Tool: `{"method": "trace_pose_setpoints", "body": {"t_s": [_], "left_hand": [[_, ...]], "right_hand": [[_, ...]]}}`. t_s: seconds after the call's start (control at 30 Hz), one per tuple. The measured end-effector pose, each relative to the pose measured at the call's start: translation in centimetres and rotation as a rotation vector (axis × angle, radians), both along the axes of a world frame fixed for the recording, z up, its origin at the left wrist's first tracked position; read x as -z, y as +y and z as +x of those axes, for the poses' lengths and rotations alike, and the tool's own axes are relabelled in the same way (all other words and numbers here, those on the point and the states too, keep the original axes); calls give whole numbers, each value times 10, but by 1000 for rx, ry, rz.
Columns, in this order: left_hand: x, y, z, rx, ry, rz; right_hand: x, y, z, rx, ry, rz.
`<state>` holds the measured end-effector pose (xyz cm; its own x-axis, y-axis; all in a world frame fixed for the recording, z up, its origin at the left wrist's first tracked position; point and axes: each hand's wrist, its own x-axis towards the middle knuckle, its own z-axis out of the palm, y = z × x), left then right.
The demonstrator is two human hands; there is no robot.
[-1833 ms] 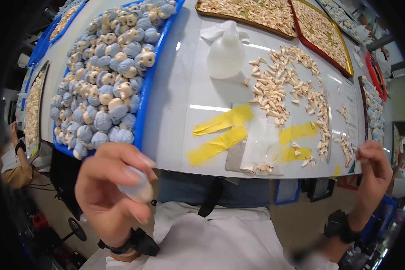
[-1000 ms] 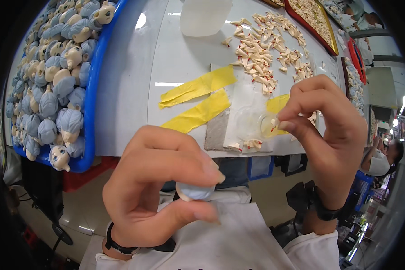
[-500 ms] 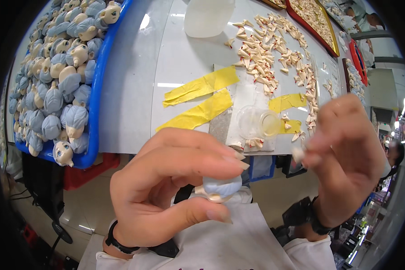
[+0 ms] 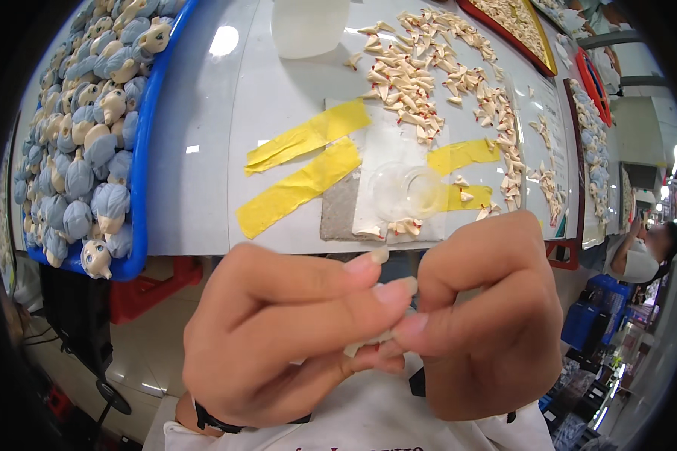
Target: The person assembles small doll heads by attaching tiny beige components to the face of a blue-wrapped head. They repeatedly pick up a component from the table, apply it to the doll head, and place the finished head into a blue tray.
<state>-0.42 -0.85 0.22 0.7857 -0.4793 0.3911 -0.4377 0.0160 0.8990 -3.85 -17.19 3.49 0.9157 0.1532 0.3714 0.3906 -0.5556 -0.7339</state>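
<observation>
In front of my chest, my left hand (image 4: 271,331) pinches a small doll head (image 4: 353,348) with pale blue hair, now almost wholly covered by the fingers. My right hand (image 4: 496,316) meets it from the right, thumb and index fingertips pressed against the left fingertips. Whatever the right fingers grip is hidden; half a second ago a small cream piece showed there. Beyond the hands, cream pointed pieces (image 4: 402,83) with red tips lie scattered on the table. A clear plastic cup (image 4: 417,192) stands on a white board (image 4: 368,203) near the table's front edge.
At the left, a blue tray (image 4: 139,218) is heaped with blue-haired doll heads (image 4: 79,177). Yellow tape strips (image 4: 301,188) cross the tabletop. A whitish translucent container (image 4: 308,30) stands at the back; a red tray (image 4: 534,56) of cream pieces lies far right. Another person (image 4: 643,255) sits at right.
My right hand has moved left and down with the small cream piece, reaching my left hand. The doll head has gone mostly out of sight behind the fingers. The view has shifted slightly.
</observation>
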Motion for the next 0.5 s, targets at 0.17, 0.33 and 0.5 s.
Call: {"method": "trace_pose_setpoints", "body": {"t_s": [0.17,0.33,0.5], "left_hand": [[5,0,4,-7,-46,54],[13,11,8,-99,145,-4],[11,16,8,-131,286,-83]], "right_hand": [[9,3,-1,68,-38,-15],[-9,-45,10,376,7,-26],[-3,-94,42,431,272,-483]]}}
